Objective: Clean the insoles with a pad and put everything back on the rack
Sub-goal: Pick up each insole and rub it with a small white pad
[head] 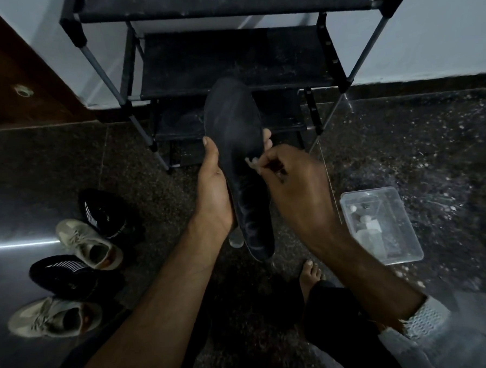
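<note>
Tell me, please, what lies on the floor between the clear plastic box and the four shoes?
In the head view, the dark insole, gripped by the left hand and wiped by the right hand, hangs between the box and shoes.

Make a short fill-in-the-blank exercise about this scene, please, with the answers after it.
1. The left hand holds a dark ____.
2. The right hand presses a small white ____ onto it.
3. On the floor left of the arms lie ____ shoes.
4. The clear plastic box lies on the person's ____ side.

Answers: insole; pad; four; right
</note>
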Tool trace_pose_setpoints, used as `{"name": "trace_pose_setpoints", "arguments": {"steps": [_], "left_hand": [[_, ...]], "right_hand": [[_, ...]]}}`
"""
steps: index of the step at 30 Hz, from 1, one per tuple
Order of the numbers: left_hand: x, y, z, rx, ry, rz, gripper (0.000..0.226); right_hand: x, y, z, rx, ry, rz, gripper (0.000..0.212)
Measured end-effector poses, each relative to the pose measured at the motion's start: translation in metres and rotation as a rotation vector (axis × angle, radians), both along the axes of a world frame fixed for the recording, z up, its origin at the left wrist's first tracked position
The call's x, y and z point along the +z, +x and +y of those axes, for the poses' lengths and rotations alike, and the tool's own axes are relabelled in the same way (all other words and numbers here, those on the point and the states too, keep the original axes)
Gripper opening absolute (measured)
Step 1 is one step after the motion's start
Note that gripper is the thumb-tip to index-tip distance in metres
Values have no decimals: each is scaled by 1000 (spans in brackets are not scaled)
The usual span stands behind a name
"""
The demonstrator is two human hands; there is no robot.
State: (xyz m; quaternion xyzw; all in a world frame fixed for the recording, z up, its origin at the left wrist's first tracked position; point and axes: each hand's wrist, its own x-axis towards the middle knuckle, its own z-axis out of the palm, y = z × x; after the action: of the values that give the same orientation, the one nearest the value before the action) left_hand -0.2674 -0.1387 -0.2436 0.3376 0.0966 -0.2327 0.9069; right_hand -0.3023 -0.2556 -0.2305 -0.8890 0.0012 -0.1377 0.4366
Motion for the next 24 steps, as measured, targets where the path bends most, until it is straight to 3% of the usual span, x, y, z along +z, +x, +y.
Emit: {"name": "trace_pose_setpoints", "arguments": {"steps": [5, 11, 17, 22, 24], "left_hand": [[4, 0, 2, 45, -26, 25, 72], [2, 0, 2, -15, -73, 22, 79], [3, 0, 4, 33, 43, -4, 77], [8, -1, 2, -12, -72, 35, 78], [6, 0, 2, -6, -52, 28, 78]], "right_hand": [[3, -6, 18, 133, -29, -26, 3], [3, 2, -2, 21, -48, -11, 4], [11, -14, 26, 223, -11, -23, 4], [7, 1, 0, 50, -33, -5, 6], [9, -5, 6, 87, -6, 1, 6]]}}
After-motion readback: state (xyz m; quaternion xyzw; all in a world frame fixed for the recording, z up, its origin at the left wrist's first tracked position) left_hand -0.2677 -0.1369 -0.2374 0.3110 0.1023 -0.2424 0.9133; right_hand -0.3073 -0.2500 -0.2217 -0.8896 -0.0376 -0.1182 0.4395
